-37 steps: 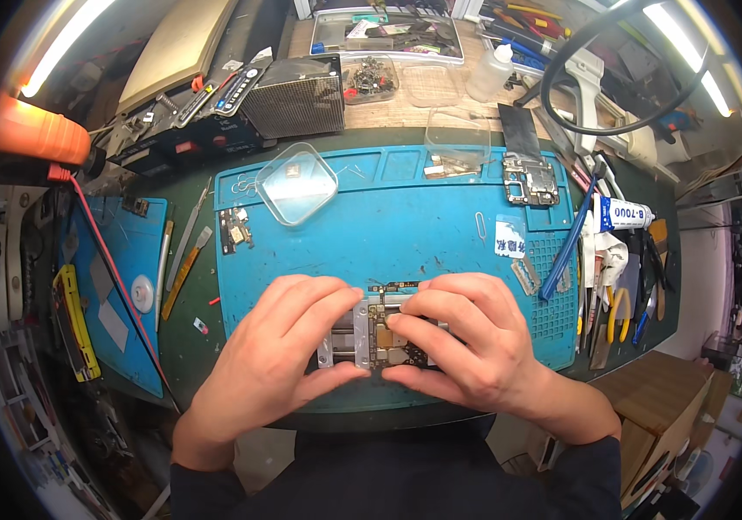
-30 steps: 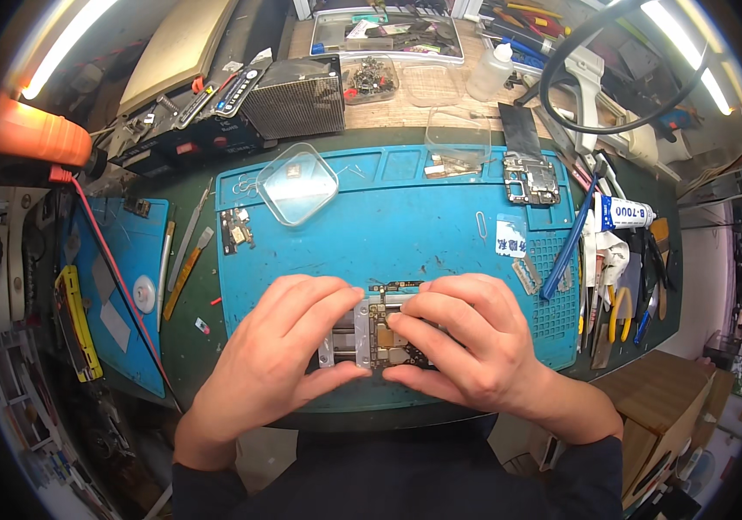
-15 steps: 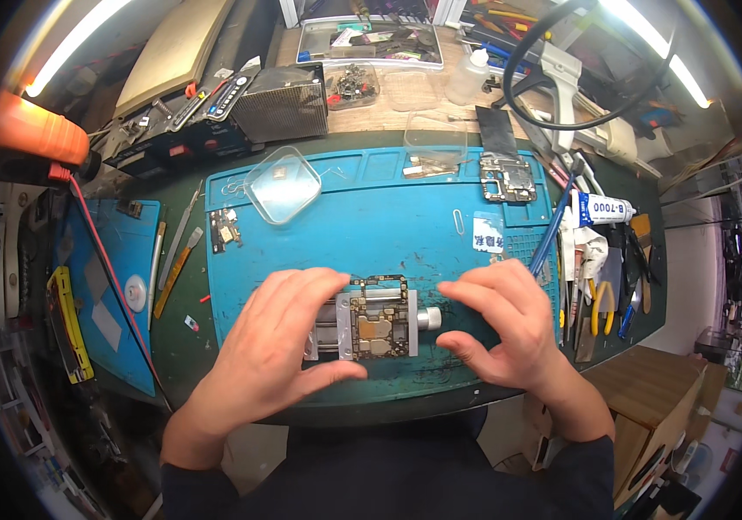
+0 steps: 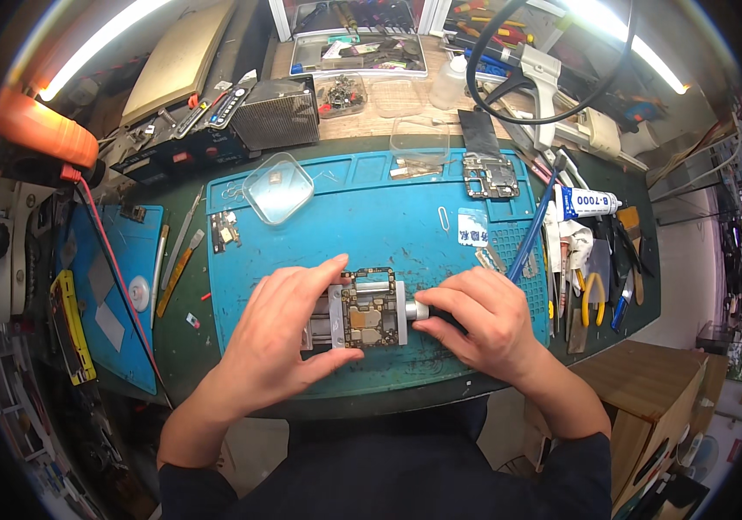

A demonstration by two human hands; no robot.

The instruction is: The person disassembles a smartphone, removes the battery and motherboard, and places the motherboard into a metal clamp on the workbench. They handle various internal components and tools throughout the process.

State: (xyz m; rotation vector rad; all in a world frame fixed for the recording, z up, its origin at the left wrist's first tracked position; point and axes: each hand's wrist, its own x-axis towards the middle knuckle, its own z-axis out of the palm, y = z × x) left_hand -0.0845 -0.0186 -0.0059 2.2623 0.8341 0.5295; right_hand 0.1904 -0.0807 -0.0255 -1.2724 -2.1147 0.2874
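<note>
A metal clamp-type board holder (image 4: 402, 314) lies on the blue work mat (image 4: 362, 208), with a phone circuit board (image 4: 367, 319) between its jaws. My left hand (image 4: 277, 325) curves around the holder's left end, fingers on the far side and thumb on the near side. The palm hides part of its rails. On the right, the fingers and thumb of my right hand (image 4: 484, 325) pinch the holder's round silver knob (image 4: 420, 310).
Behind the holder are a clear plastic dish (image 4: 277, 192), a second circuit board (image 4: 491, 176) and a paper clip (image 4: 443, 217). A blue pen-like tool (image 4: 537, 227), a glue tube (image 4: 589, 203) and yellow-handled pliers (image 4: 594, 295) lie to the right; a craft knife (image 4: 178, 270) lies left.
My right hand has come in to the left and closed on the knob. My left hand stays around the holder, and the whole view has shifted slightly.
</note>
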